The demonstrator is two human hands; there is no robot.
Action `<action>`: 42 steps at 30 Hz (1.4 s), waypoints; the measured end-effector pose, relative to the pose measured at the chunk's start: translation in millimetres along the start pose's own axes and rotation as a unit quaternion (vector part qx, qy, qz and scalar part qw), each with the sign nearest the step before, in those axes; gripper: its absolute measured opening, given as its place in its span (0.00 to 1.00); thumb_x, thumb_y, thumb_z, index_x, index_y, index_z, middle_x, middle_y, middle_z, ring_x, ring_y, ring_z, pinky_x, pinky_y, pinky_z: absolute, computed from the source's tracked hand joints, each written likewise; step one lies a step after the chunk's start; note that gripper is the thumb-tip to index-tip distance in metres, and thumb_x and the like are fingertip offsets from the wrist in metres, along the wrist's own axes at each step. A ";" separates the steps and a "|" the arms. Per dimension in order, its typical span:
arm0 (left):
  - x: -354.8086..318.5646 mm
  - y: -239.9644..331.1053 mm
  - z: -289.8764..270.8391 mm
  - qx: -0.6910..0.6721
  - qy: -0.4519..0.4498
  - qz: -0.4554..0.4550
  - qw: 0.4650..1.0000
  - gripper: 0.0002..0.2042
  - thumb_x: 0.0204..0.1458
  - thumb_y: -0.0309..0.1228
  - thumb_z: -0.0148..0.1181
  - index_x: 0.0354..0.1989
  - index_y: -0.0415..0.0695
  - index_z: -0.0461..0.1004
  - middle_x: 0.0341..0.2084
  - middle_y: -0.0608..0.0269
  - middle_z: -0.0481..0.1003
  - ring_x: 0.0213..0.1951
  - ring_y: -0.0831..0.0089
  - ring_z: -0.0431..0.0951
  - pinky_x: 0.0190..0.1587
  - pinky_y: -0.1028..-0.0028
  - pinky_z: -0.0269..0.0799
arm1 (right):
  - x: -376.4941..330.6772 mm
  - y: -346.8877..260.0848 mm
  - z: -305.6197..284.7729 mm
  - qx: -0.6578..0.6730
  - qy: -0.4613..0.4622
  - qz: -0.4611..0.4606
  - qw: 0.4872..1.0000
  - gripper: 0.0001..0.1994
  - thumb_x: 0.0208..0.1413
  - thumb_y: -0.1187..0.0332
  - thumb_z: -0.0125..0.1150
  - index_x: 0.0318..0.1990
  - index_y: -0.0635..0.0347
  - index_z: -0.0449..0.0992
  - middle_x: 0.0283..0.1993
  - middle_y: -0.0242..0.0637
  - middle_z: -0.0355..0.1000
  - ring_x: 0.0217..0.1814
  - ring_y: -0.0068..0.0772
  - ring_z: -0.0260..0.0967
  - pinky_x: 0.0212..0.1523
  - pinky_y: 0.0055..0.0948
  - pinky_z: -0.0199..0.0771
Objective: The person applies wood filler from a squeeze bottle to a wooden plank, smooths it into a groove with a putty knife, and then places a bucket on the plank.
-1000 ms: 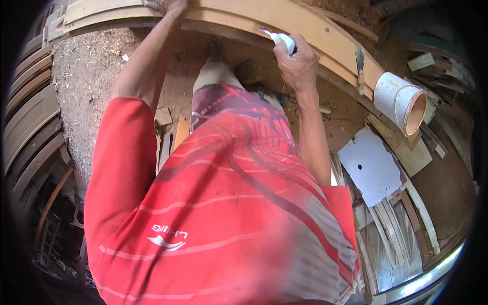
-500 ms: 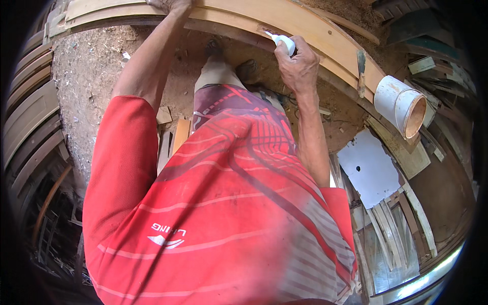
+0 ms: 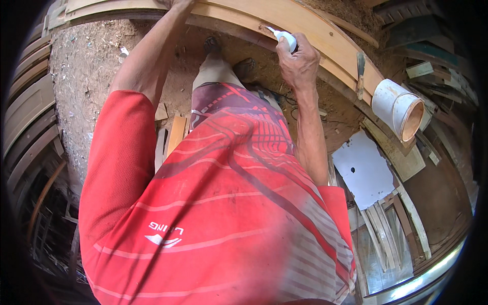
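My right hand (image 3: 300, 61) is closed around a small white squeeze bottle (image 3: 287, 40) with a thin pointed nozzle. The nozzle tip lies at a small dark reddish-brown patch (image 3: 264, 30) near the close edge of a long pale wooden board (image 3: 300, 25); whether it touches the wood I cannot tell. At the top edge of the view, my left hand (image 3: 178, 3) is at the board's left part. Its fingers are mostly cut off by the frame, so their grip is hidden.
A brush (image 3: 360, 76) lies on the board's right part, beside a white cylindrical container (image 3: 398, 109) tilted toward me. Wood scraps and a white sheet with a hole (image 3: 367, 170) lie at right. Stacked boards (image 3: 28, 112) line the left. My feet stand on dirt below the board.
The bottle's nozzle has shifted slightly, staying by the dark patch. My left hand remains at the board. The whole view has moved a little.
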State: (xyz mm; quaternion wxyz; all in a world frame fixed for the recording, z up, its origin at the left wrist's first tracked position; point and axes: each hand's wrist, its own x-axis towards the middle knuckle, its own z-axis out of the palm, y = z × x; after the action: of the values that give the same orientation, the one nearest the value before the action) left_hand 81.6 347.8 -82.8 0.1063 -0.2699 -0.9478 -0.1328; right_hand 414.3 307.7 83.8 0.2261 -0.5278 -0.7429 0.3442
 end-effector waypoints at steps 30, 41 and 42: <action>0.5 2.6 -8.7 0.007 -0.001 0.003 1.000 0.40 0.55 0.62 0.55 0.70 0.45 0.65 0.71 0.45 0.60 0.74 0.46 0.53 0.74 0.44 0.44 | 1.4 1.7 -2.3 -0.003 -0.014 -0.018 1.000 0.10 0.57 0.65 0.63 0.29 0.63 0.74 0.23 0.50 0.72 0.24 0.51 0.73 0.28 0.44 0.71; 1.9 3.7 -10.7 0.019 -0.012 0.004 1.000 0.40 0.55 0.62 0.54 0.70 0.46 0.66 0.72 0.45 0.60 0.75 0.46 0.53 0.73 0.45 0.45 | -0.8 0.7 -5.8 -0.022 -0.011 -0.028 0.999 0.10 0.56 0.66 0.62 0.28 0.63 0.73 0.23 0.51 0.72 0.24 0.52 0.72 0.27 0.45 0.71; 2.1 5.3 -13.0 0.019 -0.016 0.003 1.000 0.40 0.55 0.62 0.54 0.70 0.46 0.65 0.72 0.45 0.60 0.75 0.46 0.53 0.74 0.45 0.45 | -1.4 0.2 -7.5 -0.023 -0.014 -0.024 0.999 0.10 0.56 0.66 0.62 0.29 0.63 0.73 0.23 0.51 0.72 0.24 0.52 0.72 0.27 0.45 0.71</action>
State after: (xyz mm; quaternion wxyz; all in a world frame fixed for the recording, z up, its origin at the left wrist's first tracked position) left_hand 84.4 349.2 -68.9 0.0965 -0.2728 -0.9508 -0.1105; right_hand 420.2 308.5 88.6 0.2120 -0.5101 -0.7659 0.3291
